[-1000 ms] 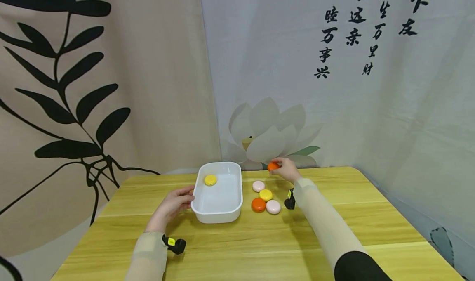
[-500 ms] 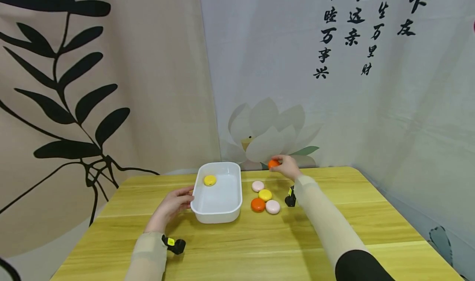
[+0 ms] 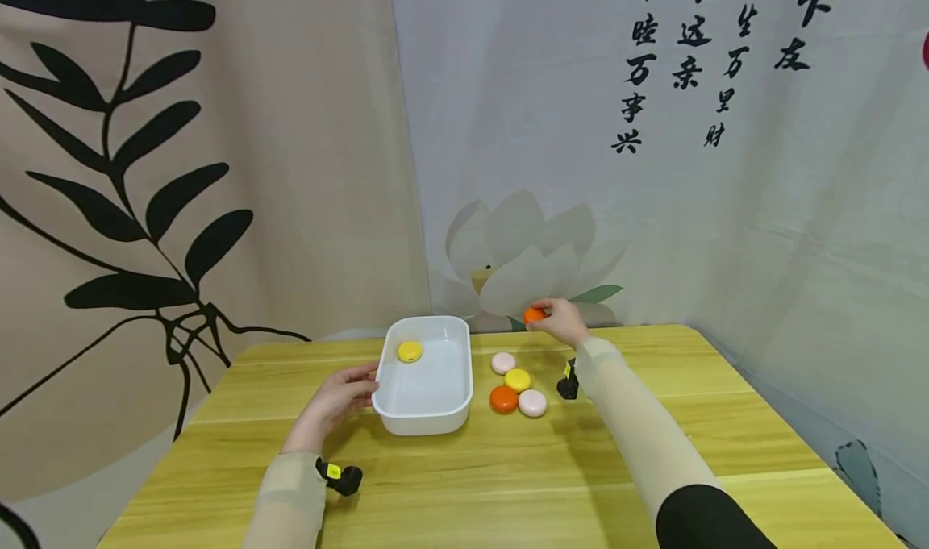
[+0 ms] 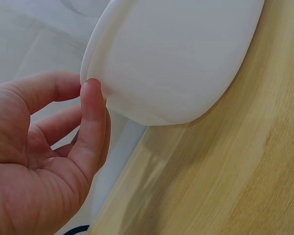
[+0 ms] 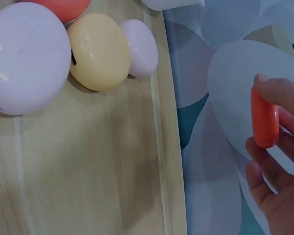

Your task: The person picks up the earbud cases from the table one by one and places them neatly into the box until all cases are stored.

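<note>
My left hand is at the left side of a white rectangular tub, pinching its rim between thumb and fingers. One yellow rounded disc lies inside the tub, towards its back left. Above the table's far edge, my right hand holds an orange rounded disc between thumb and fingers. Below that hand, on the table, lie a small pink disc, a yellow disc, an orange disc and a larger pink disc, close together.
The wooden table ends at its far edge just behind the tub. A printed curtain with leaves, a lotus and writing hangs behind it. Black cameras are worn on both wrists.
My right hand has risen slightly with the orange disc. The left hand and the tub stay in place, and the discs on the table have not moved.
</note>
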The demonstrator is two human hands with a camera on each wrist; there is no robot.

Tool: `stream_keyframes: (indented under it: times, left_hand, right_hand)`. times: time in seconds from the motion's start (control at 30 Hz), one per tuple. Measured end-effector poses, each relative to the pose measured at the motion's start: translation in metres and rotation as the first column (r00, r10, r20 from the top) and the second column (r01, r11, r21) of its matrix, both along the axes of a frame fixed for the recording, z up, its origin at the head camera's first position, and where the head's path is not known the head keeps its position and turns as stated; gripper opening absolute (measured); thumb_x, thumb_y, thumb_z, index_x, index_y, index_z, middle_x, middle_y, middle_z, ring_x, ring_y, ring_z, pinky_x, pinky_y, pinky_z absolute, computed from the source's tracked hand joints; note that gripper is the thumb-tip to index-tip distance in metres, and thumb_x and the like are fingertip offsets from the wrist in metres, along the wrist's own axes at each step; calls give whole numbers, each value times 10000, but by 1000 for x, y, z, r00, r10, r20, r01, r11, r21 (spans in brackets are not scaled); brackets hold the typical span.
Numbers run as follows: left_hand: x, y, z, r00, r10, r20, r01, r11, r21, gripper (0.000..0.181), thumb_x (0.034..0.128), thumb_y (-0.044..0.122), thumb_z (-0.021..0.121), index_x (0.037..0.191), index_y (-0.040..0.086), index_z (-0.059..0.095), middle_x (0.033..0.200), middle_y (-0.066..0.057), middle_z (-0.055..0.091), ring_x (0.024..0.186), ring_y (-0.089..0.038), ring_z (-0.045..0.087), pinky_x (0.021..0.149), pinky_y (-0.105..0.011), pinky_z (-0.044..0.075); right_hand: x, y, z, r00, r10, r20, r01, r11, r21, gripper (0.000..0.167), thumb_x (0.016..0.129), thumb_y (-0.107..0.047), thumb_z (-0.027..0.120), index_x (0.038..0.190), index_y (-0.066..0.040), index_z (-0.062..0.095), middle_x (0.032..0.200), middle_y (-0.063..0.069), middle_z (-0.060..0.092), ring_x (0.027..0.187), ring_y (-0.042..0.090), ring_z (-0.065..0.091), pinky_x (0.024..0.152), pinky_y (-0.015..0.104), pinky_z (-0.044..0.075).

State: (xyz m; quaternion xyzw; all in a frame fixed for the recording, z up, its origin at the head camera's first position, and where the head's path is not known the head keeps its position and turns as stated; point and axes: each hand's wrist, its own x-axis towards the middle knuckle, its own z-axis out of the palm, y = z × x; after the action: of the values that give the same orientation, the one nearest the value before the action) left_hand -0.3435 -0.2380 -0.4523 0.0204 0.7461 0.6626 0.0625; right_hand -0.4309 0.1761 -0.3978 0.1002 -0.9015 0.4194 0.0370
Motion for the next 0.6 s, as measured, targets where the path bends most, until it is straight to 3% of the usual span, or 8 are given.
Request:
stream_keyframes:
  times: [0.17,0.4,0.6]
  left_hand:
    - [2,0,1,1000,-15,-6,15,1000,-3,512,936,-8,564,1414,-99,404,1175,-277,532,849,-207,613,733,-259,546]
    - [2,0,1,1000,-15,-8,16,1000,10,507,937,-7,562,1415,-86,413,1174,-273,530,850,-202,608,733,-257,544]
    - [0,-1,-1,1000,-20,-8,20,1000,8,511,939,-6,558,1420,-86,406,1182,-283,523,823,-174,604,731,-252,543]
  right_hand:
    - [-5,1,-1,1000,13,-2,-13,1000,6,530,865,-138,726,1343,10,550,1310,198,546,1132,343,534,931,452,467]
    - [-1,-1,5,999,30,-38,-30,1000,1,544,846,-159,732,1326,28,559,1275,206,568,1078,332,553,881,416,492]
    - [-3,-2,10,1000,25,-5,-25,999,-32,547,849,-142,731,1345,2,552,1302,189,558,1097,324,546,905,426,485]
